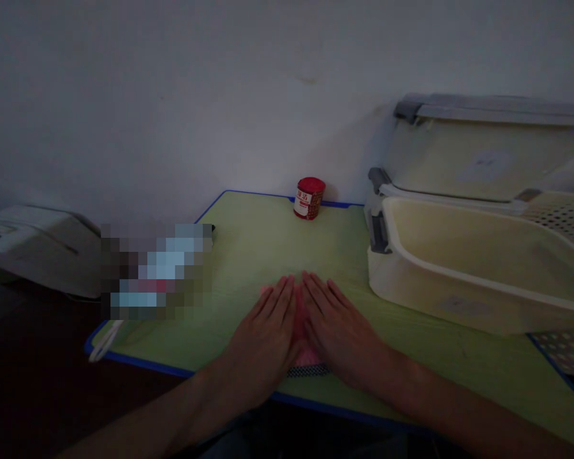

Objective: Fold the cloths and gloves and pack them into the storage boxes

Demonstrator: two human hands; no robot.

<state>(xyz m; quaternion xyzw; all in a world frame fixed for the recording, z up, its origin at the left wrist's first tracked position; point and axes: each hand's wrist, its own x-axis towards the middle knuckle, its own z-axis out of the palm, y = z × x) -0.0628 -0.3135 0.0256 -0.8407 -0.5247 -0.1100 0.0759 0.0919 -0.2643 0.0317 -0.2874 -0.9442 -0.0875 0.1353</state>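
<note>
A pink cloth (pixel 307 354) with a black-and-white patterned edge lies on the green tabletop (pixel 253 242), near its front edge. My left hand (pixel 266 335) rests flat over the cloth's left part, fingers stretched forward. Over the right part, my right hand (pixel 337 331) lies in the same way, palm down. The two hands slant toward each other, with fingertips almost meeting and a strip of pink showing between them. Most of the cloth is hidden beneath them. Neither hand grips anything.
A red roll or canister (pixel 309 199) with a white label stands at the back by the wall. White plastic bins (pixel 459 299) fill the right side. A blurred-out object (pixel 169 261) with a white strap lies at left. Beyond it is a pale box-shaped thing (pixel 43 248).
</note>
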